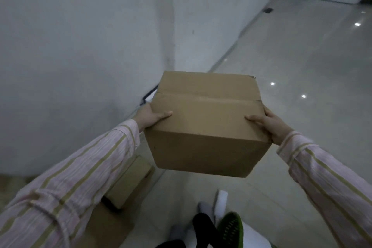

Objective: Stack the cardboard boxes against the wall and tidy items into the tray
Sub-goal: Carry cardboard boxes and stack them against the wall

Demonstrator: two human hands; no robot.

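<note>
From my end, the grey wall (80, 46) fills the left and top of the view, with a corner jutting out near the middle. The glossy floor (302, 62) runs off to the right and shows spots of reflected light.

Both arms reach forward in striped sleeves, the left sleeve (80, 177) and the right sleeve (332, 183). Between them they hold the box (205, 123) up in the air, well off the floor and near the wall's corner. It is closed, its top flaps meet in a seam, and it tilts slightly.

Below the left arm, flat cardboard (104, 227) lies at the floor's edge along the wall. A small box (130, 179) sits on it, close against the wall.

The left hand (153, 117) grips the box's left side with its thumb laid flat over the top edge. Its fingers are hidden behind the side, so I cannot tell how they lie. The right hand (269, 125) grips the right side the same way, thumb across the top and fingers out of sight.

At the bottom edge I see a green thing with holes (231, 227). A white piece (221, 199) lies just beyond it on the floor. A dark frame (150, 94) shows at the wall's foot behind the box, mostly hidden.
</note>
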